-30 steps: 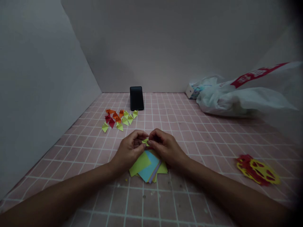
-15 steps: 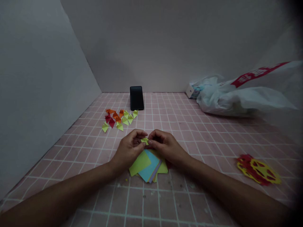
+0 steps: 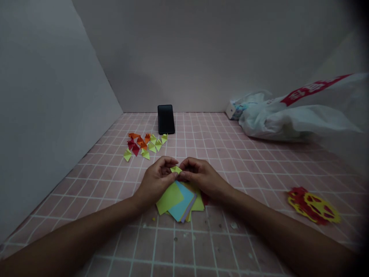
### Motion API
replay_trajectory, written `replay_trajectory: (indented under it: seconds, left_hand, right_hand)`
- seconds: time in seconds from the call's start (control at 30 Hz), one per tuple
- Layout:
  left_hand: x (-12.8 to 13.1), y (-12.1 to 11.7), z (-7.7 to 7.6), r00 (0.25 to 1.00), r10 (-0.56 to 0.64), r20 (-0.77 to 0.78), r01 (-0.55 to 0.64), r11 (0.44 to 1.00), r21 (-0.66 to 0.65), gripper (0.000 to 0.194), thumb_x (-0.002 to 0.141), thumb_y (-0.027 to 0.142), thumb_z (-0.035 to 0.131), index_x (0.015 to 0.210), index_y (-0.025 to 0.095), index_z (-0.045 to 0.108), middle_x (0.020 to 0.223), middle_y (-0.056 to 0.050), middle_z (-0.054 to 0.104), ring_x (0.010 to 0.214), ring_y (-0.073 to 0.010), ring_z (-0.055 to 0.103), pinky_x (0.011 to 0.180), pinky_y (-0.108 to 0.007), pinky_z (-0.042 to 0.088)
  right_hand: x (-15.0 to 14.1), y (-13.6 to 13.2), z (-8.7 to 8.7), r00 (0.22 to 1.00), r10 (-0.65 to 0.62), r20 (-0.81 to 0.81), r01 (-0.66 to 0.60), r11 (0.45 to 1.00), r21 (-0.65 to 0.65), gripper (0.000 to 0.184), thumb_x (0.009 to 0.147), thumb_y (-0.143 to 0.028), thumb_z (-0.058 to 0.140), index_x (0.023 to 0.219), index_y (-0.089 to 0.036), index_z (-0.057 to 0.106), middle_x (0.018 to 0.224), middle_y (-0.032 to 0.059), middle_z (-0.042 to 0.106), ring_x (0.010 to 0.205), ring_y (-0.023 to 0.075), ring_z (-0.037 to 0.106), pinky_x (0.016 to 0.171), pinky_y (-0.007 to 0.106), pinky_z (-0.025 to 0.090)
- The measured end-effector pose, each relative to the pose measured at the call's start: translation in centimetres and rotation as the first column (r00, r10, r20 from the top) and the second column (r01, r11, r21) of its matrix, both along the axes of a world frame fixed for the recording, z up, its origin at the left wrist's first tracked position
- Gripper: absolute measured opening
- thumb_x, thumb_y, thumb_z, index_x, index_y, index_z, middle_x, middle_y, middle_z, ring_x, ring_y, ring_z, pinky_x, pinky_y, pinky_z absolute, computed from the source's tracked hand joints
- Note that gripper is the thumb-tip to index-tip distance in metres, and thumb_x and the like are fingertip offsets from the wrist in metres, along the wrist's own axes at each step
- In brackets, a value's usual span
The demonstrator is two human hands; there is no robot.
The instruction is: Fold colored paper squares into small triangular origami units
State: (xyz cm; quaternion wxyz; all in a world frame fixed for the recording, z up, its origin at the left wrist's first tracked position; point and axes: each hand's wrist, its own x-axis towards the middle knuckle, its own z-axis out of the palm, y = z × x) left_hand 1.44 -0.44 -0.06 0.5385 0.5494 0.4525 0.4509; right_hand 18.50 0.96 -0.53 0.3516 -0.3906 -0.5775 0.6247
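My left hand [image 3: 157,180] and my right hand [image 3: 200,177] meet at the middle of the pink tiled surface. Both pinch a small folded yellow-green paper piece [image 3: 175,169] between thumbs and fingertips. Just below the hands lies a loose stack of coloured paper squares [image 3: 178,200], with yellow-green, blue and purple sheets showing. A cluster of several folded paper triangles [image 3: 142,145] in orange, red and yellow-green lies further back on the left.
A black phone [image 3: 166,119] leans against the back wall. A white plastic bag [image 3: 291,115] with red print and a small box [image 3: 235,109] lie at the back right. Red and yellow paper cut-outs [image 3: 313,206] rest at the right. A grey wall runs along the left.
Both hands have shifted slightly away from me with the yellow-green piece still pinched between them; the fingers have worked the fold a little.
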Motion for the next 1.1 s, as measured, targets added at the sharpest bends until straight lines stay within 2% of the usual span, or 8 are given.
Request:
replay_trajectory:
  seconds: [0.3, 0.5, 0.6, 0.73, 0.83, 1.1]
  left_hand:
    - [-0.1, -0.2, -0.5, 0.992, 0.034, -0.119, -0.017, 0.99, 0.137, 0.023, 0.076, 0.021, 0.065, 0.096, 0.02, 0.053, 0.095, -0.002, 0.059, 0.08, -0.0134, 0.06, 0.072, -0.026, 0.05]
    - [-0.2, 0.0, -0.8, 0.989, 0.068, -0.129, -0.037, 0.972, 0.233, 0.016, 0.077, 0.019, 0.065, 0.089, 0.019, 0.055, 0.105, -0.004, 0.056, 0.086, -0.0134, 0.06, 0.08, -0.029, 0.05]
    - [-0.3, 0.0, -0.7, 0.983, 0.092, -0.156, -0.048, 0.962, 0.268, 0.014, 0.077, 0.019, 0.065, 0.087, 0.019, 0.056, 0.1, -0.003, 0.056, 0.084, -0.0128, 0.059, 0.079, -0.027, 0.05]
    - [-0.3, -0.1, -0.7, 0.981, 0.043, -0.187, -0.009, 0.984, 0.176, 0.011, 0.08, 0.023, 0.063, 0.088, 0.019, 0.056, 0.085, 0.0, 0.059, 0.077, -0.013, 0.061, 0.072, -0.026, 0.05]
    - [-0.4, -0.2, -0.8, 0.985, 0.031, -0.169, -0.011, 0.993, 0.119, 0.013, 0.08, 0.026, 0.064, 0.089, 0.019, 0.057, 0.081, 0.0, 0.062, 0.074, -0.0142, 0.063, 0.069, -0.027, 0.051]
    - [-0.5, -0.3, -1.0, 0.963, 0.114, -0.246, -0.075, 0.984, 0.16, 0.013, 0.078, 0.029, 0.065, 0.086, 0.019, 0.061, 0.082, -0.002, 0.067, 0.075, -0.0164, 0.066, 0.07, -0.029, 0.053]
  right_hand:
    - [-0.3, -0.2, 0.0, 0.999, -0.037, 0.019, 0.036, 0.999, 0.035, 0.012, 0.073, -0.024, 0.066, 0.078, -0.018, 0.056, 0.071, -0.0015, 0.055, 0.064, 0.0119, 0.05, 0.055, 0.023, 0.04]
    - [-0.5, -0.5, -0.2, 0.992, -0.122, 0.035, 0.118, 0.989, 0.084, 0.014, 0.073, -0.023, 0.065, 0.074, -0.019, 0.052, 0.068, -0.0027, 0.052, 0.062, 0.0113, 0.047, 0.053, 0.023, 0.037]
    - [-0.5, -0.7, -0.2, 0.99, -0.135, 0.043, 0.13, 0.987, 0.099, 0.013, 0.074, -0.023, 0.064, 0.074, -0.019, 0.052, 0.068, -0.0026, 0.052, 0.061, 0.0109, 0.046, 0.053, 0.022, 0.037]
    - [-0.6, -0.7, -0.1, 0.987, -0.148, 0.065, 0.137, 0.979, 0.148, 0.016, 0.074, -0.028, 0.065, 0.073, -0.019, 0.052, 0.07, -0.0015, 0.054, 0.065, 0.0123, 0.048, 0.056, 0.023, 0.039]
    - [-0.7, -0.8, 0.0, 0.986, -0.157, 0.061, 0.146, 0.977, 0.155, 0.016, 0.074, -0.028, 0.066, 0.072, -0.019, 0.053, 0.071, -0.0016, 0.053, 0.065, 0.0121, 0.048, 0.057, 0.024, 0.039]
    - [-0.8, -0.8, -0.1, 0.981, -0.178, 0.077, 0.159, 0.966, 0.205, 0.015, 0.076, -0.026, 0.065, 0.071, -0.018, 0.053, 0.07, -0.0017, 0.052, 0.065, 0.0117, 0.046, 0.058, 0.023, 0.039]
